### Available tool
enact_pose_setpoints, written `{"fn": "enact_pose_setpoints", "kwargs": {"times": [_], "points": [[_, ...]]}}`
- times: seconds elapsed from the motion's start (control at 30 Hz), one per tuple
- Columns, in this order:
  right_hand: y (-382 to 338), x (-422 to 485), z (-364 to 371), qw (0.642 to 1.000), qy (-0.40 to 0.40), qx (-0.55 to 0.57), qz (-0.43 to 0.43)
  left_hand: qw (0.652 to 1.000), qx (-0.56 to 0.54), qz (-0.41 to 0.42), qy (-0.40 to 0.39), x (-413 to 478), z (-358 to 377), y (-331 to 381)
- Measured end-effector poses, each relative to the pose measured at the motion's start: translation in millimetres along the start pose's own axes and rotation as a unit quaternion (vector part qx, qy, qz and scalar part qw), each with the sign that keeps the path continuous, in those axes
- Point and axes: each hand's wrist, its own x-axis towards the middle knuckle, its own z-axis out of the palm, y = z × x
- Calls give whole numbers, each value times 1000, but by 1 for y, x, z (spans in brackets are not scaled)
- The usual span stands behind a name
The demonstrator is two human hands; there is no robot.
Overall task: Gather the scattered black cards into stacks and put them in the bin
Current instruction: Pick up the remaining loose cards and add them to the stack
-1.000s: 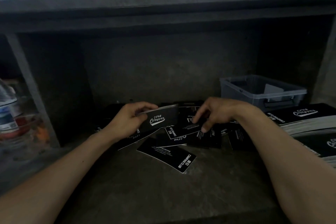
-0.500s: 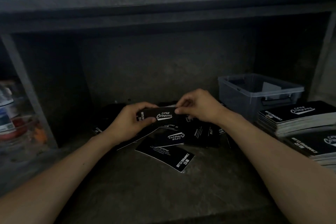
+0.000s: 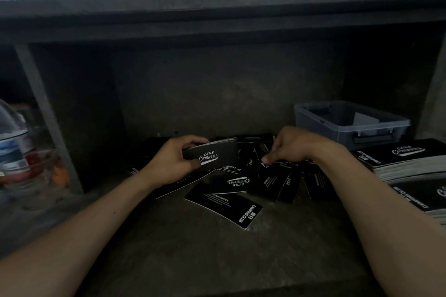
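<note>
The scattered cards (image 3: 229,185) lie overlapping on the shelf floor (image 3: 193,253) at mid-frame. The left hand (image 3: 171,161) holds a stack of cards (image 3: 212,155) over the pile's left part, and the right hand (image 3: 292,144) is over its right part. The bin (image 3: 350,125) stands behind and right of the pile, two further stacks (image 3: 407,161) lie in front of it at the right edge, and a bottle (image 3: 12,142) stands at the far left beyond an upright divider (image 3: 45,113).
</note>
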Motion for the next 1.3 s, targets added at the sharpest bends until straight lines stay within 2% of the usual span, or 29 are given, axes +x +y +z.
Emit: {"fn": "enact_pose_setpoints", "kwargs": {"times": [0.1,0.3,0.47,0.67,0.73,0.83,0.9,1.0,1.1,1.2,1.23,1.27,1.3], "points": [[0,2,3,998,50,10,43,1000,2,6,-7,0,1,2],[-5,0,6,993,-4,-28,117,1000,-16,6,-8,-2,1,6],[2,-3,-6,989,-31,28,141,1000,-15,0,-9,-2,1,6],[8,3,-17,981,55,142,117,1000,-18,8,-8,-1,1,3],[8,1,-19,979,93,158,92,1000,-19,8,-5,-1,1,3],[2,-7,-21,951,142,273,15,1000,-23,-8,-5,1,1,1],[-6,-10,-18,943,101,312,-56,999,-41,-20,-17,1,-1,2],[-26,-13,3,954,26,259,-149,996,-67,-17,-52,-2,0,6],[-39,-9,26,953,50,221,-202,999,-28,11,-39,-4,4,9],[-31,-7,9,937,159,278,-141,1000,-4,8,-30,-3,2,8],[-23,-8,-1,939,169,276,-112,999,-13,-3,-30,-3,1,8],[-14,-11,-12,957,139,245,-73,999,-24,-12,-28,-2,0,7],[-6,-13,-21,981,67,180,-24,999,-33,-20,-25,-2,0,7]]}}
